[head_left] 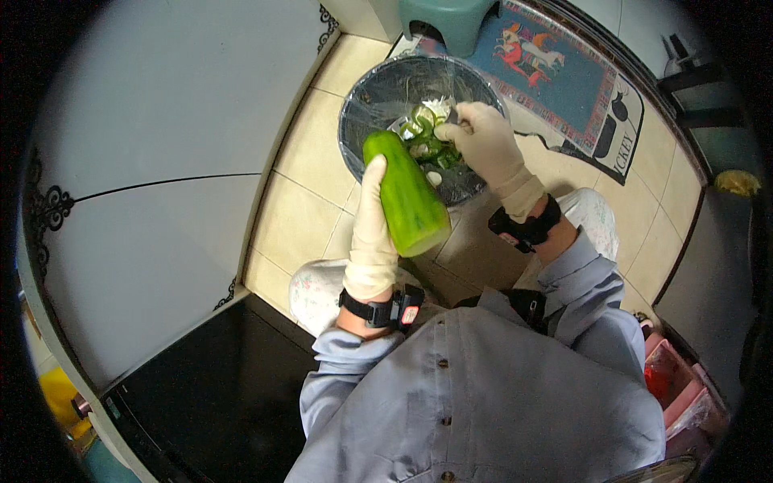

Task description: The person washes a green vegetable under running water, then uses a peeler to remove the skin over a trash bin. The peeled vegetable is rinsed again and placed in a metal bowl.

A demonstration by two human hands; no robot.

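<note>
My left hand [372, 211], in a pale glove, is closed around a long green vegetable [407, 196] with a smooth, peeled-looking surface; its pale cut end points down towards me. To the right, my right hand [483, 136], also gloved, has its fingers curled together over the bin; a small dark thing shows at the fingertips, too hidden to name. Beneath both hands stands a round bin [357, 96] lined with a clear plastic bag. Green peelings [426, 142] and some white scraps [438, 107] lie inside it.
Behind the bin are a green plastic stool [447, 18] and a blue patterned mat [543, 66] on the tiled floor [308, 205]. Grey cabinet panels [151, 121] rise at the left. A pink container [676, 380] stands at the lower right.
</note>
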